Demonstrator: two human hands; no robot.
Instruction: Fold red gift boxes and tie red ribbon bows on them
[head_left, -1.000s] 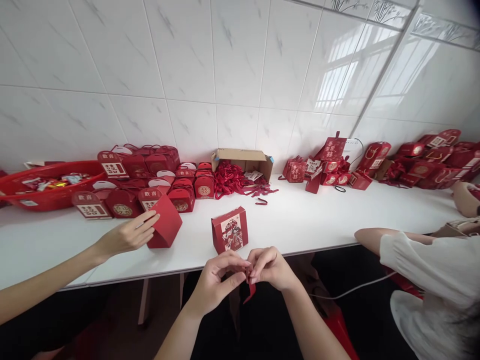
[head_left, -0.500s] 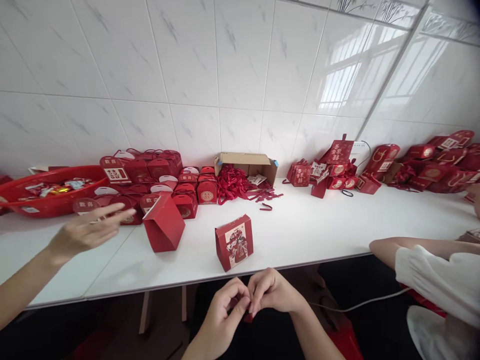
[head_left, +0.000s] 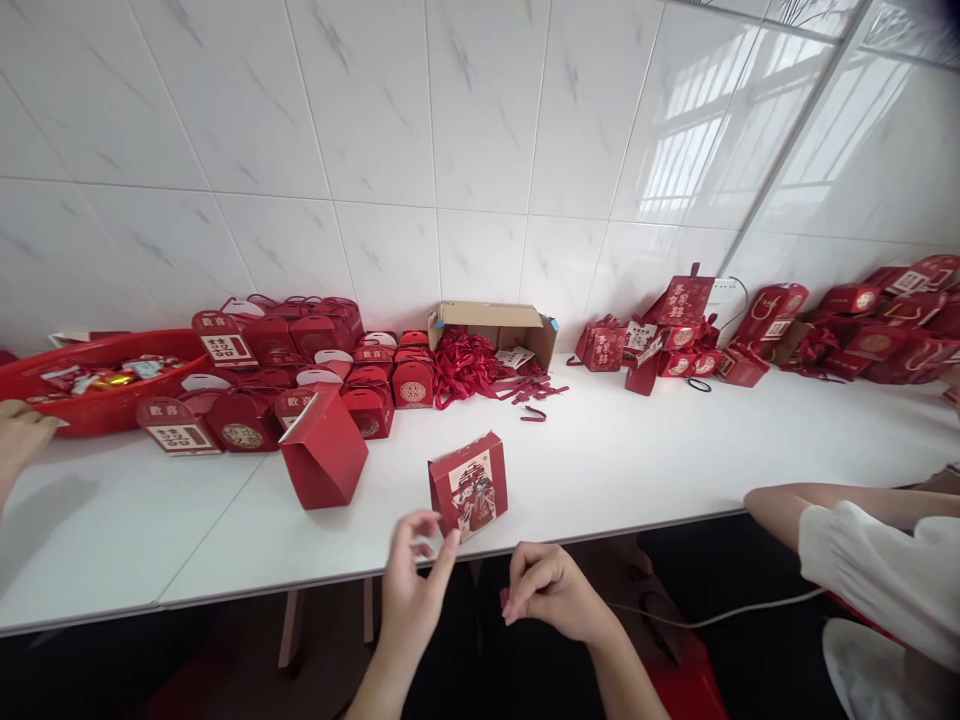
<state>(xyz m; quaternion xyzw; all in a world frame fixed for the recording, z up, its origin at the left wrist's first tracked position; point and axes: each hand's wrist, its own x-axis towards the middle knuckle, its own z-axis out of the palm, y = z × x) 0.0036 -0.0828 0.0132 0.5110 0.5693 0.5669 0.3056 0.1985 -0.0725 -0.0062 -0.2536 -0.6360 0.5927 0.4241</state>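
On the table (head_left: 637, 450), a box (head_left: 478, 490) stands just beyond the nearer, spread left hand (head_left: 415, 585). The right hand (head_left: 549, 592) pinches a red strip (head_left: 505, 600).

The left hand (head_left: 417, 585) is bare and has slender fingers with rounded tips; the finger outlines are slightly blurred. The right hand (head_left: 553, 592) is bare and of matching build, with slim fingers and a smooth back. The left forearm (head_left: 386, 665) and right forearm (head_left: 624, 668) are uncovered over their visible length, smooth-surfaced, and narrow evenly toward the wrist. The garment (head_left: 495, 685), visible between the forearms, is black and plain; deep shade conceals its seams and cut. Nail finish: too small to determine.
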